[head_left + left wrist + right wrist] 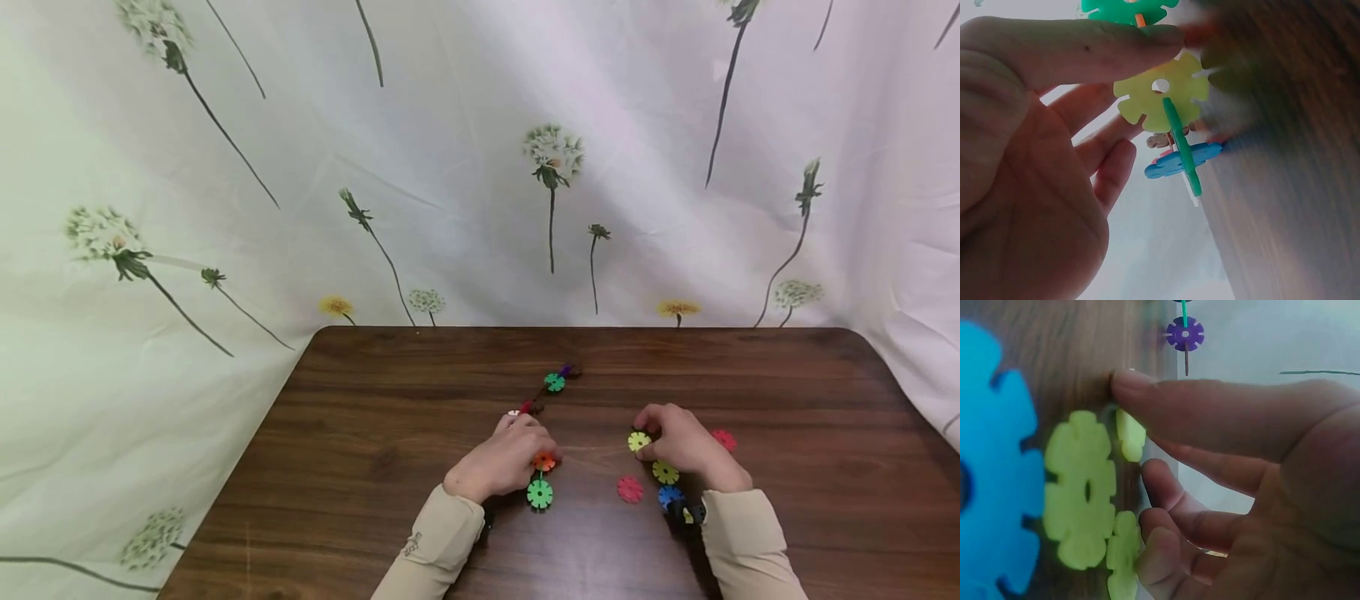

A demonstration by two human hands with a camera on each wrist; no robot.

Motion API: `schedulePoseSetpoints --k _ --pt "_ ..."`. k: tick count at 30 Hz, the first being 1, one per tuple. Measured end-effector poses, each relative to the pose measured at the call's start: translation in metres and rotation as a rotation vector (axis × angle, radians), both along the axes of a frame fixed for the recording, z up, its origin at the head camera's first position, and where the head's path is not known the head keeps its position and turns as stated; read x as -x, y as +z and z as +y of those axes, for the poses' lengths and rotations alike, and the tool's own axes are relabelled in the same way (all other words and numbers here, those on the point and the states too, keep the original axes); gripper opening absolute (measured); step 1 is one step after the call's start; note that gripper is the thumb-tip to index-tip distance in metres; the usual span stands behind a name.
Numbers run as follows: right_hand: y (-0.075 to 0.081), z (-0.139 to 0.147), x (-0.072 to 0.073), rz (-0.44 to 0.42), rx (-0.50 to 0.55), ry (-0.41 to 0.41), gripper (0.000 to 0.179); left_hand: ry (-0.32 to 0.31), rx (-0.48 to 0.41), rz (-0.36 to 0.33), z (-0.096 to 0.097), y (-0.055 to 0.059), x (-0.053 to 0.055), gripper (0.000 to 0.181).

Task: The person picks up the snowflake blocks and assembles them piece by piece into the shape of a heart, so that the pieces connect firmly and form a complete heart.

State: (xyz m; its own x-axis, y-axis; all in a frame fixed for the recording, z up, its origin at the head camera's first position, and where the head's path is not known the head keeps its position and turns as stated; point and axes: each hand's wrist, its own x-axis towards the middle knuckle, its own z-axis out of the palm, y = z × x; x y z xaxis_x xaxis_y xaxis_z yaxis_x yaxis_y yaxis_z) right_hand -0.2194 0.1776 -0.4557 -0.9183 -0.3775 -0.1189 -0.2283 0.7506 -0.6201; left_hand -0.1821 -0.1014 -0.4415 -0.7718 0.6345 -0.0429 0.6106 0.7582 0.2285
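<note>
Joining looks partly done: the left grip (506,457) pinches a chain (543,462) of discs on the surface (330,467), the right grip (681,437) pinches a pale yellow disc (637,442), and a red disc (630,489) and a blue disc (670,497) nearby appear unattached.

Dandelion-printed white cloth (465,167) (gently creased) hangs behind a dark wood-grained table (360,450).

The left arm (427,550) and right arm (753,546) reached forward, with the left hand (510,454) back side up and its thumb (1104,53) across from its fingers (1116,165) in a pinch, while the right hand (686,442) pinched too, well apart from it.
</note>
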Motion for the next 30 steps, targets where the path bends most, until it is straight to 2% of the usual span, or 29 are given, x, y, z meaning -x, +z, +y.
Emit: schedulePoseSetpoints --k 5,7,9,12,14,16,22,27,30 --pt "-0.001 0.0 0.0 -0.011 -0.011 -0.009 0.029 -0.004 0.011 -0.013 -0.002 0.004 -0.002 0.043" --pt "-0.001 0.0 0.0 -0.016 -0.015 -0.013 0.028 0.012 -0.02 -0.027 -0.003 0.008 -0.003 0.041" --pt "-0.001 0.0 0.0 -0.018 -0.018 -0.019 0.028 0.061 -0.079 -0.045 -0.006 0.015 -0.006 0.035" --pt "-0.002 0.0 -0.001 -0.013 -0.013 -0.032 0.029 0.164 -0.228 -0.077 -0.01 0.022 -0.01 0.019" --pt "-0.002 0.0 -0.002 -0.01 0.005 -0.041 0.03 0.227 -0.324 -0.143 -0.014 0.025 -0.013 0.014" --pt "-0.002 0.0 -0.002 -0.015 0.038 -0.041 0.027 0.271 -0.404 -0.239 -0.02 0.023 -0.016 0.015" --pt "-0.003 -0.006 -0.001 -0.019 0.225 0.032 0.012 0.396 -0.533 -0.6 -0.036 0.008 -0.026 0.028" --pt "-0.002 -0.02 -0.009 -0.024 0.4 0.097 0.014 0.456 -0.648 -0.852 -0.036 -0.006 -0.031 0.029" --pt "-0.005 -0.032 -0.016 -0.058 0.456 0.147 0.016 0.476 -0.699 -0.943 -0.036 -0.014 -0.033 0.027"
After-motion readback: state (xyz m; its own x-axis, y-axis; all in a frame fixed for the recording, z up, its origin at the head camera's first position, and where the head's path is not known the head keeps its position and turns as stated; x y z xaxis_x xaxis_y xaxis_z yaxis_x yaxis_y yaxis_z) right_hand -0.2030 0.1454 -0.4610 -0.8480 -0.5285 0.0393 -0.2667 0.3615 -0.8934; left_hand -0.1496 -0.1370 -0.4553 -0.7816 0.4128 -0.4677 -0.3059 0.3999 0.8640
